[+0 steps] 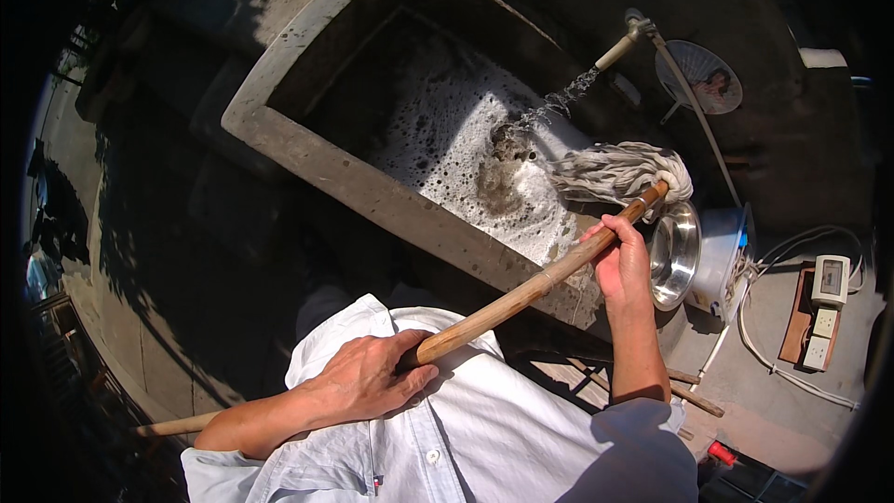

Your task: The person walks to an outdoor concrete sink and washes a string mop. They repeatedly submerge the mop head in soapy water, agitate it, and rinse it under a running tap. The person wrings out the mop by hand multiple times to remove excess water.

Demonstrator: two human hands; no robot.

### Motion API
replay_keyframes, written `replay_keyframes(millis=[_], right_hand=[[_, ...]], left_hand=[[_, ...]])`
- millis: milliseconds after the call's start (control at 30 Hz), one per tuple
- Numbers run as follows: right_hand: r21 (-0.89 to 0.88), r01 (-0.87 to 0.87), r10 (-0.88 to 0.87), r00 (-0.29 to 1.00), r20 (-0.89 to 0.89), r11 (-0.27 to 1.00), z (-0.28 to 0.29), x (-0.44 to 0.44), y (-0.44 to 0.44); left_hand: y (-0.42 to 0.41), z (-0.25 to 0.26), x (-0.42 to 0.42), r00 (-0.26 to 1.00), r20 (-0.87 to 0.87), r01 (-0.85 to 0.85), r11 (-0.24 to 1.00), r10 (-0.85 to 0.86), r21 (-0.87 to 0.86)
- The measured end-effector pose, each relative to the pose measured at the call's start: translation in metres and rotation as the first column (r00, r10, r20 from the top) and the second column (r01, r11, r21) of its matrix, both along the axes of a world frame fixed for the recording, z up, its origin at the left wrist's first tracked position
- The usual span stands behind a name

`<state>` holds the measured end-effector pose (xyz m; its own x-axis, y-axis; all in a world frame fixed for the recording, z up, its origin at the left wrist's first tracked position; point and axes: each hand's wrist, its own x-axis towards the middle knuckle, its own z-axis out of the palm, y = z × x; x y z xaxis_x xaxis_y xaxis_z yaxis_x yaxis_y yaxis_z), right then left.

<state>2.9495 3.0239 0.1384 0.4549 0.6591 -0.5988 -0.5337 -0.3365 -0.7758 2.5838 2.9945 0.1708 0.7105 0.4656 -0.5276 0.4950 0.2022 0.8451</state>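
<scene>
A string mop with a wooden handle (pixel 489 309) slants across in front of my body. My left hand (pixel 370 376) grips it near the butt end, against my shirt. Further up, my right hand (pixel 624 251) wraps the handle below the head. The grey-white mop head (pixel 614 171) lies over the right end of a concrete sink (pixel 335 161), its strands hanging towards the foam. Soapy water (pixel 447 133) with white suds fills part of the basin. From a tap (pixel 618 52), a stream of water (pixel 559 99) runs into the suds.
Right of the sink stand a shiny metal basin (pixel 676 258) and a plastic container (pixel 719 251). A round hand fan (pixel 698 77) is behind the tap's pipe. Electrical sockets (pixel 821 335) on a wooden board and loose white cables (pixel 751 335) are at the far right.
</scene>
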Motion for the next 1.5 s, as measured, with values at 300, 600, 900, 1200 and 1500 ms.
replay_keyframes(millis=[300, 600, 900, 1200, 1500], right_hand=[[-0.114, -0.281, 0.299, 0.931, 0.208, 0.953, 0.022, 0.001, -0.006], [-0.306, -0.541, 0.311, -0.085, 0.947, 0.783, 0.065, 0.088, 0.129], [-0.582, -0.327, 0.476, -0.351, 0.807, 0.745, 0.033, 0.160, 0.316], [-0.093, -0.182, 0.183, 0.578, 0.795, 0.979, 0.029, 0.144, 0.334], [0.295, -0.461, 0.056, 0.608, 0.792, 0.837, 0.017, 0.108, 0.163]], left_hand=[[-0.002, 0.004, 0.002, 0.999, -0.030, 0.016, 1.000, -0.016, 0.022], [-0.007, -0.001, 0.009, 0.999, -0.040, 0.030, 0.997, -0.027, 0.069], [-0.006, 0.005, 0.007, 0.996, -0.091, 0.018, 0.999, -0.021, -0.040], [-0.008, -0.003, 0.009, 0.996, -0.093, 0.020, 1.000, -0.020, -0.001], [-0.001, -0.006, 0.017, 0.997, -0.069, 0.016, 0.999, -0.018, -0.034]])
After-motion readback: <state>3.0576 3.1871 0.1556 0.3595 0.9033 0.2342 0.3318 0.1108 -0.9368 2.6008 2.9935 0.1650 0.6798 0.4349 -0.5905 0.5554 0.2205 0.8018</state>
